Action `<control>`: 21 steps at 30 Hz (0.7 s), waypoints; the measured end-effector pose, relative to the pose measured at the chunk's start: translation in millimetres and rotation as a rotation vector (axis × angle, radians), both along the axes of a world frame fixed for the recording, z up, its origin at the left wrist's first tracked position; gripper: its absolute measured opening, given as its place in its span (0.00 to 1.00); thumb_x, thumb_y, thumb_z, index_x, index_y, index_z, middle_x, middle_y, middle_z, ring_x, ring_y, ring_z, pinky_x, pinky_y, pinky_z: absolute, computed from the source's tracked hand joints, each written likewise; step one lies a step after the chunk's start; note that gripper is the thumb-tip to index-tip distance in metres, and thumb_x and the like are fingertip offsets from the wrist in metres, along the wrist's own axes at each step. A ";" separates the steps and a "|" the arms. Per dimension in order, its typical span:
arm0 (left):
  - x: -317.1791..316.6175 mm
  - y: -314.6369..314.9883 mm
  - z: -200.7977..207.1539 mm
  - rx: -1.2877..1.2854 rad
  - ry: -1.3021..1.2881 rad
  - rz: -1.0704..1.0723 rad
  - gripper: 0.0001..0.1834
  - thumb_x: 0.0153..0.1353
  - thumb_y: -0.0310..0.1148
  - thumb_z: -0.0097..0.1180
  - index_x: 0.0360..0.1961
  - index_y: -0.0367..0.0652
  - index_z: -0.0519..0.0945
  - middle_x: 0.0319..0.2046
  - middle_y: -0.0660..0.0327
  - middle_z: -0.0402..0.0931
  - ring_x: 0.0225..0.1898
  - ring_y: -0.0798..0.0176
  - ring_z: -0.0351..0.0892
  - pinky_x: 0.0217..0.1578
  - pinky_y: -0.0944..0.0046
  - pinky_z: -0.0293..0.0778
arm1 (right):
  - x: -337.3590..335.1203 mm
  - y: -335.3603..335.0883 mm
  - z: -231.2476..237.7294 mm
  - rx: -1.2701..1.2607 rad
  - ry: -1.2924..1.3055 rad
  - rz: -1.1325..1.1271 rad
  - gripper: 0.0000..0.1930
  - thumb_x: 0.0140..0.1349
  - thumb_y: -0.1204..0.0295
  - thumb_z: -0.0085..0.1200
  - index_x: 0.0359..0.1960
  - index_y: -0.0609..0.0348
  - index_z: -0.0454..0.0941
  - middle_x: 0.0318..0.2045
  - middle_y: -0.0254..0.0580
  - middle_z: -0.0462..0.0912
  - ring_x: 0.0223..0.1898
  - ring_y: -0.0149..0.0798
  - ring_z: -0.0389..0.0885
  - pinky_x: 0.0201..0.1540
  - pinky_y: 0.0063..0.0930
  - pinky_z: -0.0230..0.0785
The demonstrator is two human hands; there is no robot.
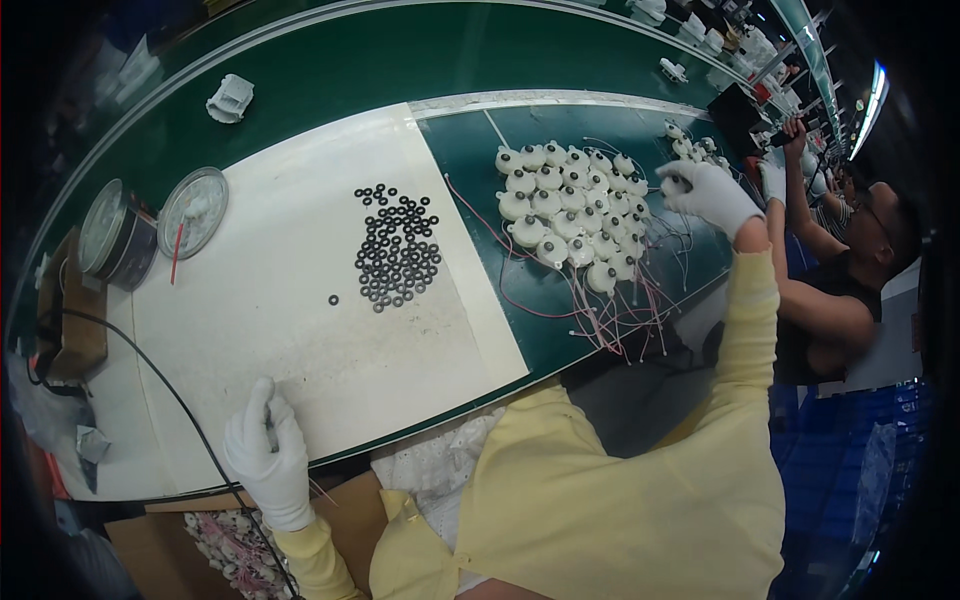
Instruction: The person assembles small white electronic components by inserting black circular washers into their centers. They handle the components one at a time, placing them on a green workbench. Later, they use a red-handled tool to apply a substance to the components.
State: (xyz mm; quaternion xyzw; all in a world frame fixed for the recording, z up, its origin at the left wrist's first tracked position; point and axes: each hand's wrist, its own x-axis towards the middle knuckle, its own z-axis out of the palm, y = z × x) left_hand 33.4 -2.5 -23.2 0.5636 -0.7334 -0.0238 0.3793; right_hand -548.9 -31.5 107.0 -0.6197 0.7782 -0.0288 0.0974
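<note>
My right hand (708, 196), in a white glove, is at the right side of the bench with its fingers closed around a white round wired part (676, 186). Just left of it stands a close cluster of the same white round parts (575, 200), many topped with a dark ring. Their pink and white wires (610, 310) trail toward the near bench edge. My left hand (268, 452), also gloved, is curled over the near edge of the white sheet. Something greyish shows between its fingers, too small to name, and thin wires show near its wrist.
Black rings (398, 250) lie grouped on the white sheet (300, 220). At left are a tin (120, 235), a round lid (193, 215) with a red stick, and a cardboard box (75, 310). A box of wired parts (235, 550) sits below. A co-worker (835, 290) is at right.
</note>
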 end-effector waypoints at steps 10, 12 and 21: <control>-2.0 -1.2 3.1 -0.007 -0.040 0.009 0.16 0.60 0.18 0.62 0.50 0.40 0.86 0.25 0.61 0.72 0.26 0.57 0.68 0.30 0.56 0.66 | -27.5 -40.6 -47.1 -0.083 -0.162 0.058 0.30 0.53 0.85 0.53 0.61 0.58 0.81 0.48 0.51 0.89 0.49 0.44 0.88 0.57 0.31 0.75; 1.3 -1.0 -0.8 -0.009 -0.049 0.003 0.15 0.61 0.18 0.62 0.49 0.40 0.86 0.25 0.61 0.72 0.26 0.57 0.68 0.30 0.57 0.66 | -30.8 -36.0 -52.0 -0.129 -0.182 0.076 0.29 0.55 0.84 0.52 0.61 0.58 0.81 0.49 0.52 0.88 0.51 0.47 0.87 0.58 0.33 0.75; -20.5 3.3 42.8 -0.212 -0.068 -0.192 0.19 0.53 0.22 0.65 0.48 0.43 0.85 0.26 0.64 0.75 0.29 0.57 0.72 0.32 0.53 0.65 | 25.8 -23.3 -11.9 -0.688 -0.353 0.138 0.18 0.73 0.70 0.56 0.62 0.61 0.80 0.52 0.44 0.86 0.51 0.34 0.84 0.58 0.27 0.73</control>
